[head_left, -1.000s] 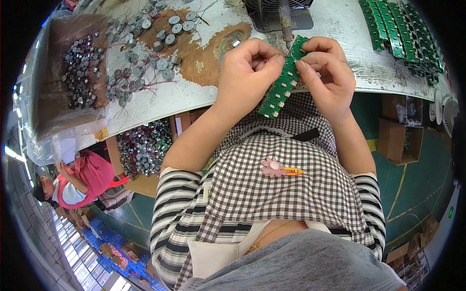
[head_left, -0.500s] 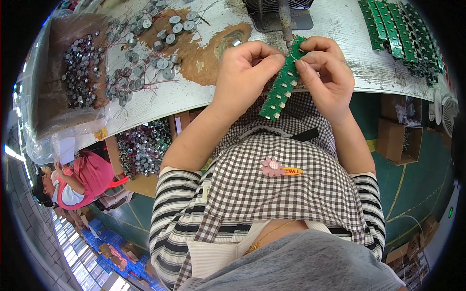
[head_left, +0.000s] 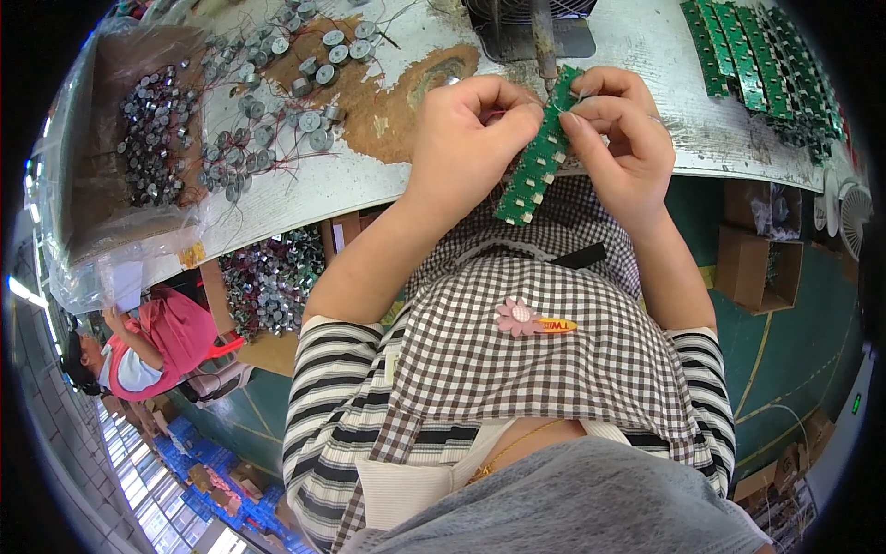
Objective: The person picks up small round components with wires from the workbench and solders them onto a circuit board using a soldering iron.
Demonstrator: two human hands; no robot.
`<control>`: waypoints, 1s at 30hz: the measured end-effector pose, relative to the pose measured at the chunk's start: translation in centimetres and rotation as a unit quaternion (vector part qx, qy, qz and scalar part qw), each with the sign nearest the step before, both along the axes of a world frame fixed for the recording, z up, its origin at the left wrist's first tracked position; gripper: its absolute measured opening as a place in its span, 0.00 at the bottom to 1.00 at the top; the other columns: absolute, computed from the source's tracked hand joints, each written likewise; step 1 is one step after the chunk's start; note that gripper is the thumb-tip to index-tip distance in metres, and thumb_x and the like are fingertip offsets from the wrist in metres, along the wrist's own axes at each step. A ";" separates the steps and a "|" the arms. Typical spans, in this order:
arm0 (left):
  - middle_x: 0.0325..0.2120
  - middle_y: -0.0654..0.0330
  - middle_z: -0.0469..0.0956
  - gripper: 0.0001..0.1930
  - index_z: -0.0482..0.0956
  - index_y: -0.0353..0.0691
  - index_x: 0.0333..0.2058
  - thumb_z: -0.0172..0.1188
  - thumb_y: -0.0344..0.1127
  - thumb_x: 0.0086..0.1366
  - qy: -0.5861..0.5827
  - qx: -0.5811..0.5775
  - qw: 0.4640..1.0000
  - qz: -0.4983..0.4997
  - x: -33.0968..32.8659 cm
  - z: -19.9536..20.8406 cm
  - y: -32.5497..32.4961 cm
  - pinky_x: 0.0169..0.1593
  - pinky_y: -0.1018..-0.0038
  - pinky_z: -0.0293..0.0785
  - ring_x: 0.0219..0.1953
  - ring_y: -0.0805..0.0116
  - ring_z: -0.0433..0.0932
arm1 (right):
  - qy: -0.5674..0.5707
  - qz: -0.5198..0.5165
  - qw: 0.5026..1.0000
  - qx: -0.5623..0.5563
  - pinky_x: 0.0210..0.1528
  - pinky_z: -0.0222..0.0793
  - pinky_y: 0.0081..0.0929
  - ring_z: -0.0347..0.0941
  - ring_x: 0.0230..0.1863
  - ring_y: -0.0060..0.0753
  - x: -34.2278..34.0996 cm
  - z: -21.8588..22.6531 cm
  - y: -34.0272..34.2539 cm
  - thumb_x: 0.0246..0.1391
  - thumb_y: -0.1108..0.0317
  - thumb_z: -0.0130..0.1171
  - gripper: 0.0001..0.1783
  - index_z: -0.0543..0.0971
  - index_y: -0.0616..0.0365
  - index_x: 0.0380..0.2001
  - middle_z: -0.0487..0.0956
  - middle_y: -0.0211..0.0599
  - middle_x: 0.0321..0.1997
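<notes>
A long green circuit board strip [head_left: 533, 171] with small pale connectors slants between my hands, its upper end beside the tip of a soldering iron [head_left: 545, 69]. My left hand [head_left: 471, 129] is closed at the board's left edge, thumb against it; a bit of red wire shows inside the curled fingers, the rest is hidden. On the other edge, my right hand [head_left: 623, 134] pinches a thin pale wire [head_left: 559, 108] over the board's upper part. Its fingertips lie close to the board.
Small round motors [head_left: 318, 138] with red wires lie loose at left, beside a plastic-lined box [head_left: 88, 148] of more. Stacked green boards [head_left: 752, 65] stand far right. A black fan [head_left: 535, 28] sits behind the iron. A person in pink [head_left: 171, 342] is at lower left.
My left hand has shifted slightly, and red wire shows more in its curl. The board and right hand have barely moved.
</notes>
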State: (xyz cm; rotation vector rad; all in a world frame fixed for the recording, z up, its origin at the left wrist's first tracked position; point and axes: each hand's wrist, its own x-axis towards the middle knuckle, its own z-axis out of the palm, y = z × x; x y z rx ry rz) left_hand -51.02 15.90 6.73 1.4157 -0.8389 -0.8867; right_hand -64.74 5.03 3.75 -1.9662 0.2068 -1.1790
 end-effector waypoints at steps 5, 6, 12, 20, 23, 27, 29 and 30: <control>0.25 0.63 0.78 0.06 0.78 0.30 0.30 0.59 0.29 0.58 -0.021 0.005 1.000 -0.006 -0.2 -0.4 0.3 0.30 0.85 0.69 0.26 0.82 0.73 | -0.001 0.015 0.995 0.100 0.27 0.68 0.12 0.73 0.25 0.19 -0.6 -0.3 1.1 0.46 0.80 0.60 0.05 0.74 0.67 0.27 0.74 0.45 0.40; 0.24 0.64 0.77 0.06 0.78 0.31 0.30 0.59 0.29 0.58 -0.030 0.006 0.999 -0.009 -0.2 -0.1 0.4 0.29 0.85 0.68 0.25 0.82 0.72 | -0.008 0.031 0.991 0.127 0.27 0.68 0.12 0.73 0.26 0.19 -0.7 -0.3 1.1 0.47 0.80 0.60 0.05 0.74 0.67 0.28 0.74 0.45 0.40; 0.21 0.68 0.75 0.06 0.78 0.33 0.29 0.60 0.31 0.58 -0.042 0.006 0.999 0.011 -0.3 0.0 0.1 0.26 0.86 0.65 0.23 0.84 0.70 | 0.007 0.006 0.996 0.090 0.26 0.68 0.12 0.73 0.24 0.18 -0.5 0.1 1.0 0.47 0.81 0.59 0.05 0.74 0.68 0.28 0.75 0.44 0.40; 0.20 0.69 0.74 0.06 0.77 0.34 0.28 0.60 0.31 0.58 -0.022 -0.016 0.999 0.021 0.0 0.1 -0.4 0.25 0.86 0.64 0.22 0.85 0.69 | 0.007 -0.022 1.000 0.011 0.23 0.68 0.13 0.72 0.24 0.18 0.4 0.6 0.3 0.46 0.82 0.60 0.04 0.76 0.67 0.27 0.75 0.43 0.39; 0.20 0.69 0.74 0.06 0.77 0.34 0.28 0.60 0.30 0.58 -0.059 0.003 0.998 0.023 -0.2 0.3 -0.2 0.25 0.86 0.64 0.22 0.85 0.69 | 0.000 -0.010 1.000 0.003 0.23 0.68 0.13 0.73 0.24 0.18 0.2 0.2 0.2 0.46 0.82 0.60 0.04 0.76 0.67 0.27 0.75 0.43 0.38; 0.17 0.68 0.73 0.06 0.76 0.31 0.24 0.60 0.29 0.54 -0.034 -0.003 0.999 0.035 -0.5 -0.2 0.0 0.23 0.84 0.63 0.20 0.84 0.67 | 0.002 0.006 0.999 0.051 0.24 0.68 0.13 0.73 0.25 0.18 -0.1 -0.2 0.9 0.46 0.82 0.60 0.04 0.76 0.67 0.28 0.75 0.43 0.39; 0.20 0.68 0.75 0.06 0.77 0.34 0.29 0.59 0.31 0.59 -0.056 0.014 0.998 0.012 -0.1 -0.4 0.4 0.23 0.85 0.65 0.21 0.85 0.69 | 0.006 0.007 0.997 0.076 0.24 0.68 0.12 0.73 0.25 0.18 0.1 -0.2 1.3 0.46 0.83 0.60 0.05 0.75 0.68 0.28 0.75 0.43 0.40; 0.20 0.68 0.74 0.06 0.77 0.33 0.29 0.60 0.31 0.59 -0.067 0.009 0.998 0.010 -0.1 -0.8 0.5 0.23 0.85 0.65 0.21 0.84 0.70 | 0.013 0.008 0.996 0.090 0.25 0.68 0.12 0.73 0.25 0.18 -0.2 -0.2 1.5 0.46 0.83 0.59 0.05 0.75 0.68 0.28 0.74 0.43 0.40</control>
